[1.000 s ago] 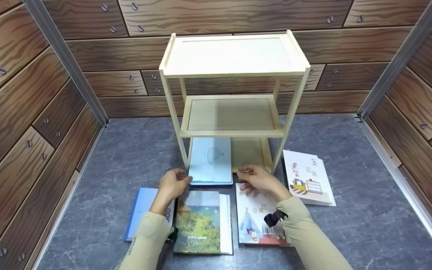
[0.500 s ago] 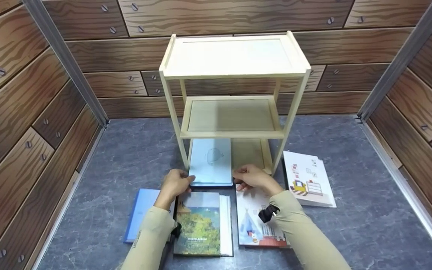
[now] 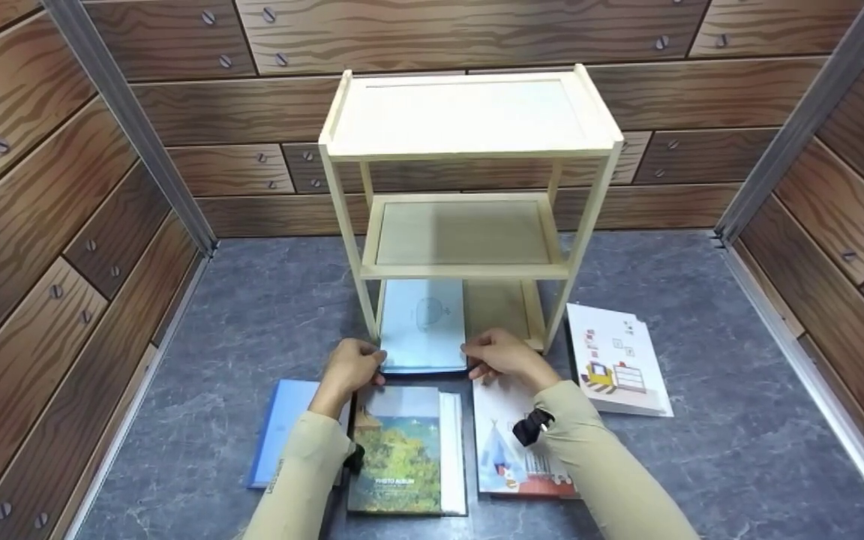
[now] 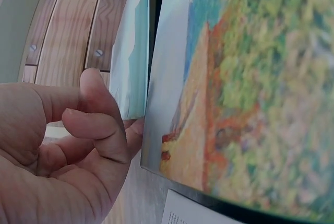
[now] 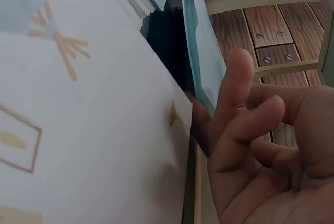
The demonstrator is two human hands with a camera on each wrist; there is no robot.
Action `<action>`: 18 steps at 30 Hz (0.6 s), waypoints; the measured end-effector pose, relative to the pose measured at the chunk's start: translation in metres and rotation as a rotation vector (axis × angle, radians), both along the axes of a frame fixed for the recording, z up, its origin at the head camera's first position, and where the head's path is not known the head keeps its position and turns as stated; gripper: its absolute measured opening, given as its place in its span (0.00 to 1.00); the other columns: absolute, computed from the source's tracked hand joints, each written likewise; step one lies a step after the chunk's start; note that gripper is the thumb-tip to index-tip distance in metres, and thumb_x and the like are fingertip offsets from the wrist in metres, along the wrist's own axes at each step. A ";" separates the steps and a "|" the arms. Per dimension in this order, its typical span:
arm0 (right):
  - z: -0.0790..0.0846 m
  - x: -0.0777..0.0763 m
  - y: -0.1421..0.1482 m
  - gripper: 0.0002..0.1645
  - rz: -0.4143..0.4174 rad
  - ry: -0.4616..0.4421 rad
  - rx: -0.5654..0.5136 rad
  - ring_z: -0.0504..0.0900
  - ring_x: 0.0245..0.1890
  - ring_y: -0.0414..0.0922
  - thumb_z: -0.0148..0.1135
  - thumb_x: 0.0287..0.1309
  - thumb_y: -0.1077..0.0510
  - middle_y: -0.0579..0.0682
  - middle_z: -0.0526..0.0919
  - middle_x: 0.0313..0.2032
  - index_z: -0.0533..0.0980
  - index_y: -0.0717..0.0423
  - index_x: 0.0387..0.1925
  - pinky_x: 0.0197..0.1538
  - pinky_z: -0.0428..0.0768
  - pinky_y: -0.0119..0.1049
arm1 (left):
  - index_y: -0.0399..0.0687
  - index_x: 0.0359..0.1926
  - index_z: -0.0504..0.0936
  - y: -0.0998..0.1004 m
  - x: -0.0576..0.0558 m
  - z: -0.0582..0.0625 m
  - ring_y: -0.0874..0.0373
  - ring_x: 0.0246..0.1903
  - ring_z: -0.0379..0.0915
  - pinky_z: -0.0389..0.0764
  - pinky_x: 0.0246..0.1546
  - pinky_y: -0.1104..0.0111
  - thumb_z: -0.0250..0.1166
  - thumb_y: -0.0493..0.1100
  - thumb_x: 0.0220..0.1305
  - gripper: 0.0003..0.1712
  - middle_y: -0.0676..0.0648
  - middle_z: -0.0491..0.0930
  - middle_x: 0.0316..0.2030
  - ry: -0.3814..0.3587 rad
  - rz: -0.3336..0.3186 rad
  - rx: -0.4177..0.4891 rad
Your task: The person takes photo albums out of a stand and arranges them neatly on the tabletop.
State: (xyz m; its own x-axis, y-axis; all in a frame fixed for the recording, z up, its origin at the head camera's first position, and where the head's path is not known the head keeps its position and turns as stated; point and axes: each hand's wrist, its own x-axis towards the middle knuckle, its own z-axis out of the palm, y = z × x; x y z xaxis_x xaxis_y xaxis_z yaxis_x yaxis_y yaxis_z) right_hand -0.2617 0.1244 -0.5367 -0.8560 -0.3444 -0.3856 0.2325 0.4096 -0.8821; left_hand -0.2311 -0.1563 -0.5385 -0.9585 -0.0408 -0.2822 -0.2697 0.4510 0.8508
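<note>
A light blue book (image 3: 421, 330) lies flat on the left part of the wooden rack's bottom shelf (image 3: 498, 307), its near end sticking out past the front. My left hand (image 3: 349, 369) pinches its near left corner. At the opposite near corner, my right hand (image 3: 508, 355) pinches the book with the thumb at its edge. The left wrist view has the book's pale edge (image 4: 134, 62) by the fingertips; the right wrist view has it (image 5: 201, 51) beside the fingers. A photo album (image 3: 396, 457) lies just in front, and a white picture book (image 3: 496, 442) sits below my right hand.
The three-tier rack (image 3: 469, 270) stands at the back with bare upper shelves. A blue book (image 3: 274, 439) lies partly under my left forearm. Another white illustrated book (image 3: 616, 360) is right of the rack. Wood-patterned walls enclose the grey floor (image 3: 252, 300).
My right hand has moved left onto the light blue book's near right corner. The book has shifted very slightly to the right. My left hand stays at its corner.
</note>
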 end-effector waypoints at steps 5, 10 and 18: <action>-0.003 -0.003 0.001 0.24 -0.010 0.013 -0.011 0.82 0.22 0.30 0.59 0.79 0.58 0.44 0.85 0.27 0.77 0.77 0.61 0.26 0.76 0.22 | 0.33 0.55 0.88 -0.001 -0.002 -0.001 0.61 0.19 0.78 0.72 0.21 0.70 0.64 0.42 0.79 0.16 0.49 0.82 0.19 0.005 0.010 -0.013; -0.004 -0.005 0.002 0.19 -0.054 0.025 -0.015 0.79 0.20 0.30 0.62 0.77 0.57 0.43 0.84 0.24 0.82 0.73 0.51 0.24 0.71 0.21 | 0.35 0.51 0.91 -0.002 -0.004 -0.001 0.61 0.18 0.76 0.72 0.20 0.71 0.65 0.42 0.78 0.15 0.51 0.81 0.17 0.022 0.031 -0.022; -0.004 -0.010 0.002 0.19 -0.094 -0.017 -0.039 0.71 0.17 0.28 0.65 0.75 0.53 0.41 0.84 0.23 0.84 0.68 0.48 0.20 0.67 0.19 | 0.39 0.42 0.92 -0.002 -0.009 -0.002 0.60 0.16 0.70 0.66 0.17 0.71 0.65 0.43 0.77 0.13 0.52 0.77 0.15 0.040 0.046 -0.046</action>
State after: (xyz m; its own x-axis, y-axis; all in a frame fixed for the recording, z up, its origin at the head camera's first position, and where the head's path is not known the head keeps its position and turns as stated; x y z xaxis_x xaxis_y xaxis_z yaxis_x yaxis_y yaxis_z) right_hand -0.2715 0.1260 -0.5409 -0.8785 -0.2784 -0.3881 0.2833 0.3505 -0.8927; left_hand -0.2403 -0.1579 -0.5405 -0.9658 -0.0976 -0.2400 -0.2570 0.4779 0.8400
